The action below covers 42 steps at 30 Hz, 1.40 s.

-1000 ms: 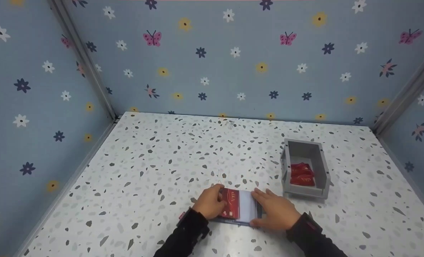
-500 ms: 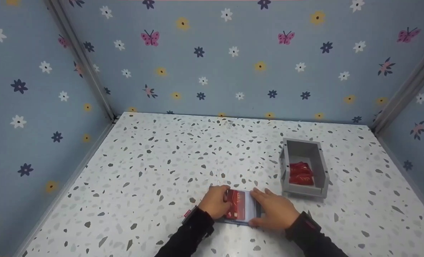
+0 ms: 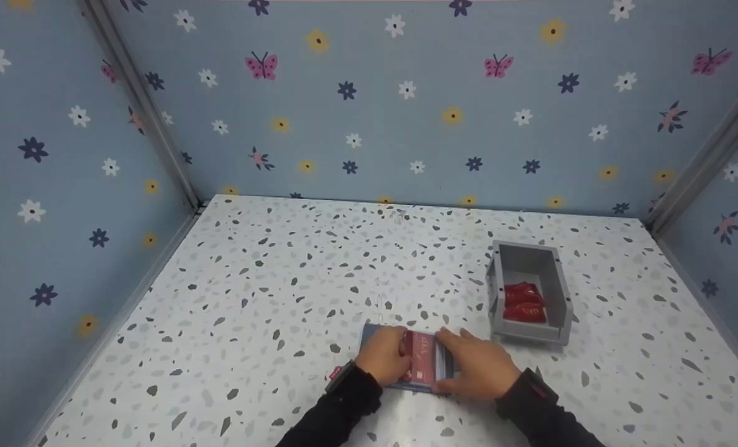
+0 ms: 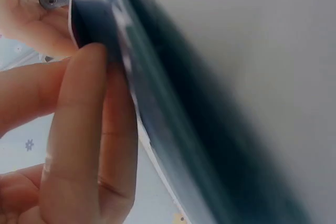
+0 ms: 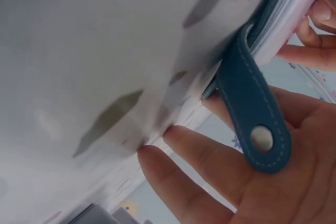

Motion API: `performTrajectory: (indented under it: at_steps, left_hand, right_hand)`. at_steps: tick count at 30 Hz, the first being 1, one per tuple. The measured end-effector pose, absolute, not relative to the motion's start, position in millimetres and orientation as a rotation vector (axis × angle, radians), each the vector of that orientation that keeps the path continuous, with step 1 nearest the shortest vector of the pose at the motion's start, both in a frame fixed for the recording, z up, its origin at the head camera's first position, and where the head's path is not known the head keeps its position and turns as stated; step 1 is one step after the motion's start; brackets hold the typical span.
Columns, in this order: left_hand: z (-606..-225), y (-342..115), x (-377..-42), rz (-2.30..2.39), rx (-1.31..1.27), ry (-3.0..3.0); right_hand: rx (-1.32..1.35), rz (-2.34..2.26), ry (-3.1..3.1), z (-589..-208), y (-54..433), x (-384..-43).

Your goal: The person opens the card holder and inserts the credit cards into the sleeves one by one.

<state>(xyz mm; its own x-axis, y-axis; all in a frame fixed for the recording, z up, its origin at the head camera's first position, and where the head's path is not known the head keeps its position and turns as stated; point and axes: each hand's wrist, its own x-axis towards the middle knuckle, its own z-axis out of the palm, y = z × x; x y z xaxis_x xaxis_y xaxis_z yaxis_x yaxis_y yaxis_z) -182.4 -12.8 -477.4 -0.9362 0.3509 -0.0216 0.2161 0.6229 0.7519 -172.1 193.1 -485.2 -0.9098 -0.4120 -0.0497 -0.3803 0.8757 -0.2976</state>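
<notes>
A blue card holder [image 3: 369, 334] with clear page sleeves lies open on the table. My left hand [image 3: 382, 356] pinches the left edge of a red card [image 3: 423, 358], which lies largely under a clear sleeve. Its curled fingers [image 4: 79, 129] show against the pages in the left wrist view. My right hand [image 3: 482, 367] spans the holder's right side, thumb at the near edge and index finger at the far edge. A blue snap strap [image 5: 249, 95] lies across that palm in the right wrist view, where two straight fingertips touch the table.
To the right stands a grey bin [image 3: 533, 338] holding several red cards [image 3: 524, 305] with gold lettering. A small red tag [image 3: 334, 372] shows by the left wrist. Flower-patterned walls [image 3: 381, 105] enclose the speckled table [image 3: 269, 279] at the back and sides.
My left hand has moved right, sliding the red card across the white page beneath the clear sleeve. More of the holder's blue left side shows. The right hand has stayed in place.
</notes>
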Motion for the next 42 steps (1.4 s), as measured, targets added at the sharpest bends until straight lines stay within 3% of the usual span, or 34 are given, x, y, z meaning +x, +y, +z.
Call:
performTrajectory:
  at_steps: [21,32,42]
  left_hand:
    - [-475.9,-14.8,-172.2,1.140,0.532,2.730]
    - [-474.4,-29.3,-169.0,0.848,0.698,2.817]
    - [-474.6,-35.0,-163.8,0.585,0.633,2.852]
  right_hand:
    - [-0.599,-0.448,2.910,-482.7,191.7,-172.0]
    - [-0.678,-0.472,2.915,-485.6,195.2,-172.4]
    - [-0.653,-0.456,2.896,-485.1,194.6,-171.9]
